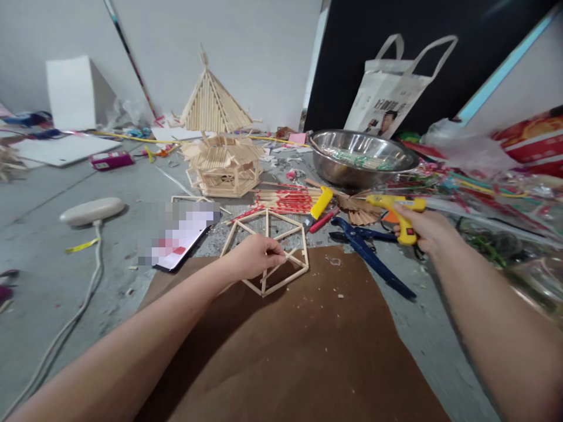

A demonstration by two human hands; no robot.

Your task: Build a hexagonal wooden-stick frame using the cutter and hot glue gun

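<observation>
My left hand (257,257) is above a polygon-shaped frame of thin wooden sticks (305,246), with spokes running to its middle. Thumb and fingertips pinch a short wooden stick (290,254) near the frame's right side; the fingers partly hide it. Out to the right, my right hand (423,225) is wrapped round the handle of a yellow hot glue gun (407,232), whose nozzle points left, apart from the frame. Beneath the frame's near part lies a brown sheet (308,351). Behind it stands a stick-built pavilion model (229,164) with a pointed roof (215,105).
Blue-handled cutters (378,264), a yellow-handled tool (321,203) and red-tipped sticks (285,199) lie beyond the frame. A metal basin (365,173) stands behind them. On the left are a phone (187,231) and a white corded device (92,211). Plastic clutter fills the right.
</observation>
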